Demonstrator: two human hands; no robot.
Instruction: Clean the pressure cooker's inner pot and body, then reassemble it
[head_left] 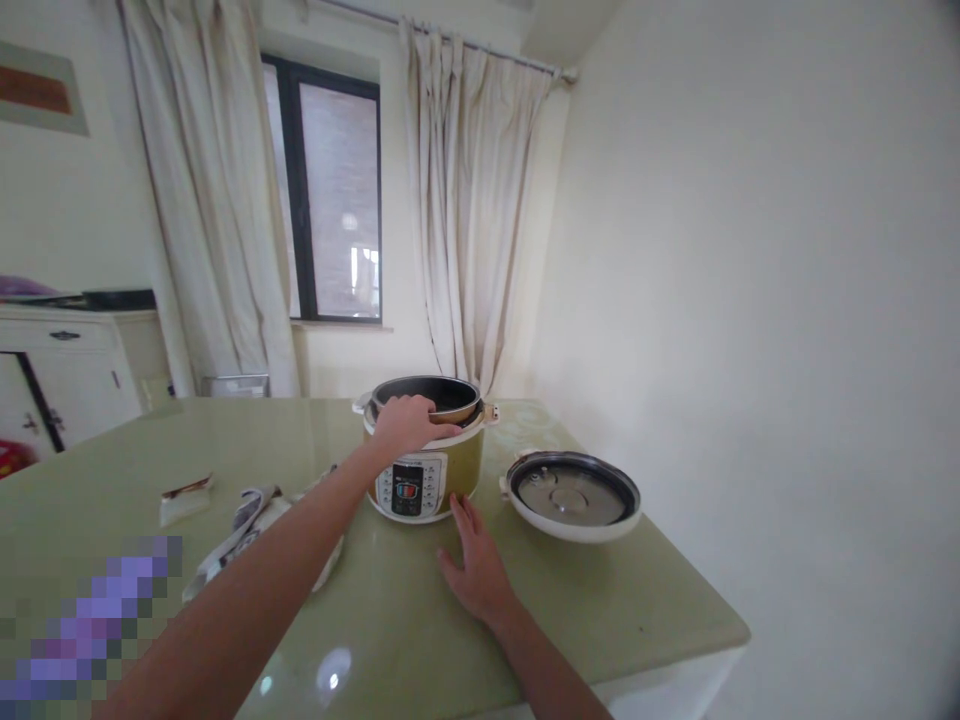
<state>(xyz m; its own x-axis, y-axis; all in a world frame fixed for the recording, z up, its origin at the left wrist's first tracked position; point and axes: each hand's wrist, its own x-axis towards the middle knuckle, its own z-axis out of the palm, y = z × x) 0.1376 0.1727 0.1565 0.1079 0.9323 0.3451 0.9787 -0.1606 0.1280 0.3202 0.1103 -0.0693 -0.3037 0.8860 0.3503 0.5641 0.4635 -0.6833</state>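
An electric pressure cooker (465, 465) with a gold body, white trim and a front control panel stands uncovered on the table. Its dark-lined inner pot (459, 394) sits raised and slightly tilted above the cooker's rim. My left hand (409, 425) reaches over the front, fingers closed on the near edge of the pot; some fingertips are hidden inside. My right hand (478, 570) is open, fingers stretched toward the lower front of the cooker. Whether its fingertips touch the body I cannot tell. The round lid (574, 500) lies upside down to the right, metal inner face up.
A crumpled cloth (259, 510) lies left of the cooker, partly behind my left forearm. Farther left is a small whitish packet (186, 500). The green glossy table (390, 620) ends at a right edge beside the wall. Curtains (480, 200) hang behind.
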